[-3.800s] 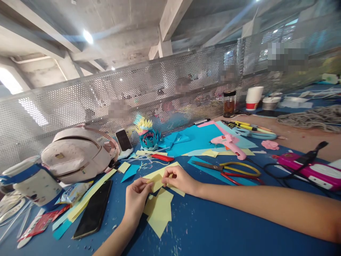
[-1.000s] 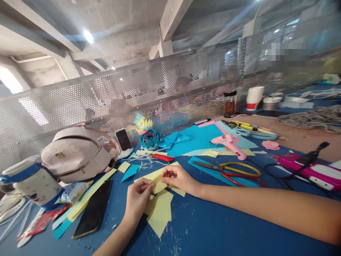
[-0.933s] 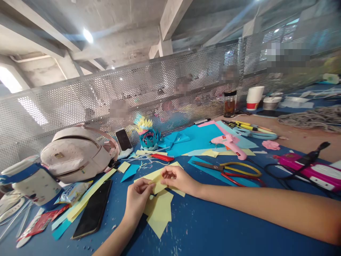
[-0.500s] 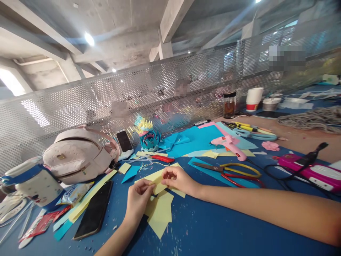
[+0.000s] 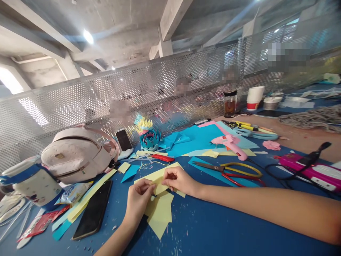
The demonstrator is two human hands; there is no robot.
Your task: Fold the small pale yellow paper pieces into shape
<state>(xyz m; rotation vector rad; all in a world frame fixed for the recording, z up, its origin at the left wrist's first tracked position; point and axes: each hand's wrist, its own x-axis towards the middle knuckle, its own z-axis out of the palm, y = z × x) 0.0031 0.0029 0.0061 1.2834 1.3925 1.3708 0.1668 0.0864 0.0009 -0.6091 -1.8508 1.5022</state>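
- A small yellow paper piece (image 5: pixel 160 186) is held between two bare hands, low over the middle of a blue desk (image 5: pixel 229 224), probably because thin paper is steadier with a grip on each side.
- The left hand (image 5: pixel 136 200) is closed in a pinch, thumb against fingers, on the paper's left edge.
- The right hand (image 5: pixel 180 180) is closed too, fingers curled and fingertips pinching the paper's right side; this light hold likely avoids creasing it.
- Just below and nearer the viewer, loose yellow squares (image 5: pixel 161 209) overlap in an untidy pile, seemingly put there for easy reach.
- A larger yellow sheet (image 5: pixel 173 170) lies flat beyond the paper, partly hidden by the hands.
- To the right, scissors (image 5: pixel 220 168) with one yellow and one red handle rest half open on blue paper, handles toward the right, perhaps to suit the right hand.
- Farther right, a pink glue gun (image 5: pixel 229 144) lies on its side on coloured sheets; its cord trails right, away from the hands.
- At the far side, a spiky blue and yellow paper ornament (image 5: pixel 149 138) stands upright, probably clear of the scraps.
- On the left, a dark phone (image 5: pixel 93 209) lies flat beside paper strips (image 5: pixel 92 193).
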